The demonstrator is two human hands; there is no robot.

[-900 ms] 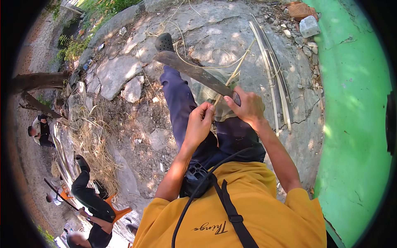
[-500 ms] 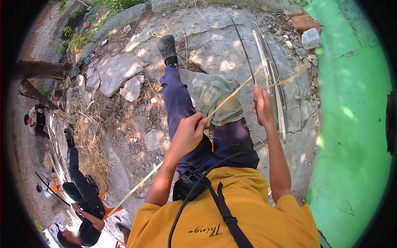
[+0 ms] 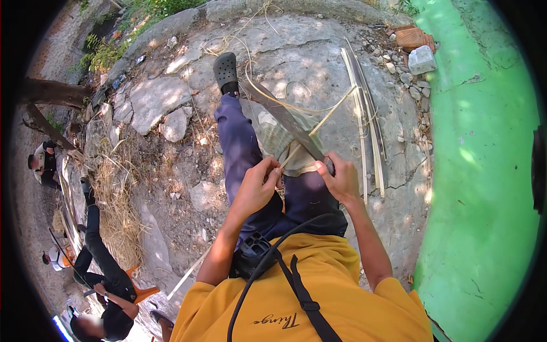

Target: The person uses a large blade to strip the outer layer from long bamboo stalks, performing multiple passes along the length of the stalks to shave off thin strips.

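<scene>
Centre of frame: my right hand (image 3: pixel 341 181) is clenched on the handle of a long dark steel blade (image 3: pixel 283 118) slanting to upper left. My left hand (image 3: pixel 256 188) pinches a thin pale bamboo strip (image 3: pixel 319 126) against its edge, over a grey-green cloth (image 3: pixel 280 142) on my knee. I judge the strip light, springy and sharp-edged, best pinched near the blade. More pale split strips (image 3: pixel 367 128) lie on the rock at right.

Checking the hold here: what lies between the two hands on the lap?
In the head view, a thin bamboo strip runs from the left hand under the big knife held by the right hand, over a cloth.
</scene>
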